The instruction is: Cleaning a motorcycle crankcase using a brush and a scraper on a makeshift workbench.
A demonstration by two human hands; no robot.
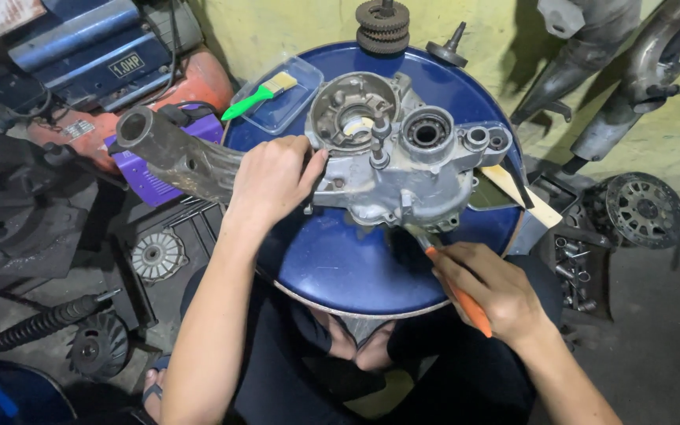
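Head view: left hand (273, 177) clamped on engine casing (391, 169) mid blue drum top (332, 267), right hand (485, 287) fisted on orange-handled tool (458, 295) at casing's near edge – keep casing braced, tip seated square, press lightly

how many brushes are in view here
2. A green-handled brush lies in the clear plastic tray at the drum top's far left. The right hand holds an orange-handled one against the engine casing's near edge. Clutter may hide others.
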